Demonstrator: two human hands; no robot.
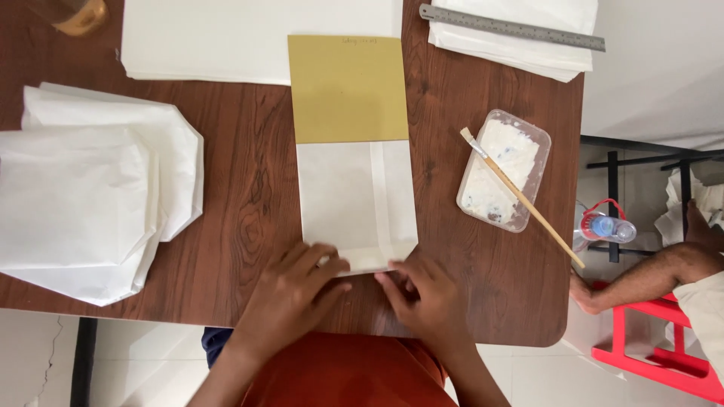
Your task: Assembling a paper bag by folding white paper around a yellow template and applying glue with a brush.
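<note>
Step in hand looks like bottom-fold creasing: left hand (298,290) and right hand (426,298), both flat, fingers spread, gripping nothing, press the near edge of the white paper bag (354,200) at lower centre, tan card template (347,89) sticking out its top. Likely next: firm even crease pressure. Glue tray (504,169) with brush (520,197) close right, finished bag stack (90,196) left; table edge (483,335) just under hands

Both hands, left hand (298,290) and right hand (426,294), are pressing the paper bag's (354,200) near edge; stacked bags (90,196) are lying left, glue tray (504,169) with brush (520,196) right, cardboard template (347,89) behind.
</note>
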